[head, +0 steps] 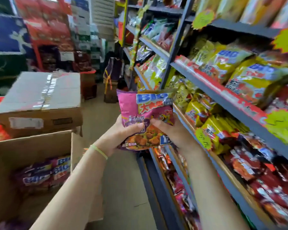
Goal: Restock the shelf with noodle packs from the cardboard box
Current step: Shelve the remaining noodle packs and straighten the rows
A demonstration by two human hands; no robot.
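One purple and pink plastic noodle pack [144,117] with blue "BIG" letters is held in the middle of the view, above the aisle floor and just beside the shelf edge. Two hands hold it. The left hand [123,136] grips its lower left part, thumb on the front and fingers curled behind. The right hand [175,131] grips its lower right part, thumb pressed on the front; its other fingers are hidden behind the pack.

At 8 o'clock stands one open brown cardboard box [30,146]. Inside it lie several more purple noodle packs [45,171]; they are blurred, so I cannot count them exactly. At 10 o'clock, one closed taped cardboard box [40,100] sits behind it.

From 1 to 5 o'clock runs the grey metal shelf [223,95] with several levels. It holds many yellow noodle packs [226,63] higher up and dark red noodle packs [256,166] lower down.
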